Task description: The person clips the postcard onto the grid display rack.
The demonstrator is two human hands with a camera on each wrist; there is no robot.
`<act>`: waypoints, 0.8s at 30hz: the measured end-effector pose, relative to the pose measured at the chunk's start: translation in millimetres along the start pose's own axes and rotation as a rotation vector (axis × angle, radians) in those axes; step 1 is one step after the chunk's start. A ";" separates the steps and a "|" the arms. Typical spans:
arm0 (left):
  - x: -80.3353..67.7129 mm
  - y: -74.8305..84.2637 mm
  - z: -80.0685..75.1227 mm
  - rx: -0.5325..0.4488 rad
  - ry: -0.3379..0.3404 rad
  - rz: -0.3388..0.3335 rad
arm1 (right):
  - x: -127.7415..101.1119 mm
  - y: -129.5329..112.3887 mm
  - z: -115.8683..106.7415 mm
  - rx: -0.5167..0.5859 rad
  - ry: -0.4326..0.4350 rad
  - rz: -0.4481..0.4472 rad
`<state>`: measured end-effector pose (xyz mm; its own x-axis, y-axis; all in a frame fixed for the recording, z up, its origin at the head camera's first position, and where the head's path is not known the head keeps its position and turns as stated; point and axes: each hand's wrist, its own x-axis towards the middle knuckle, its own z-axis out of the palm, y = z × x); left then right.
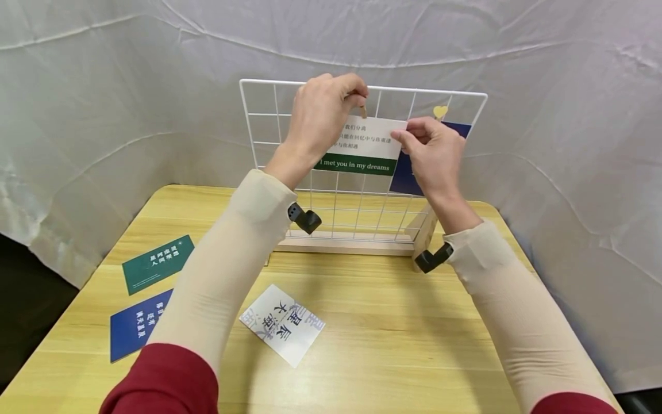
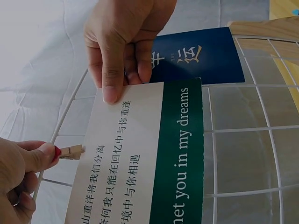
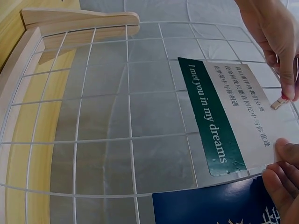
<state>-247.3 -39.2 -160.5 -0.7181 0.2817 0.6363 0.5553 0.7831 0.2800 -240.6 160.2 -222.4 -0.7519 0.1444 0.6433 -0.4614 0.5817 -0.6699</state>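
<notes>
My left hand (image 1: 318, 112) pinches a small wooden clothespin (image 2: 71, 152) with a red part at the finger end. The clothespin's tip is at the upper edge of a white and green card (image 1: 374, 141), which lies against the front of a white wire grid rack (image 1: 336, 198). Thumb and fingers of my right hand (image 1: 439, 155) pinch that card's upper right corner. Just behind this hand hangs a dark blue card (image 1: 405, 177) on the rack, with a yellow heart clip (image 1: 440, 111) at its top. Whether the clothespin grips the card, I cannot tell.
On the wooden table (image 1: 393, 322) lie a green card (image 1: 157, 264) and a blue card (image 1: 135, 328) at the left. A white card (image 1: 281, 325) with dark lettering lies nearer the middle. The rack stands in a wooden base (image 1: 341, 246), with pale cloth (image 1: 129, 103) behind.
</notes>
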 end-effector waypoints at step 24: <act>4.4 4.5 0.4 0.066 -0.094 0.006 | -9.0 0.6 12.5 0.021 0.157 -0.096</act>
<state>-248.2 -34.2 -156.7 -0.7527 0.3350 0.5668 0.5331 0.8153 0.2261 -240.0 149.3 -233.2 -0.6222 0.2133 0.7532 -0.5385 0.5818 -0.6095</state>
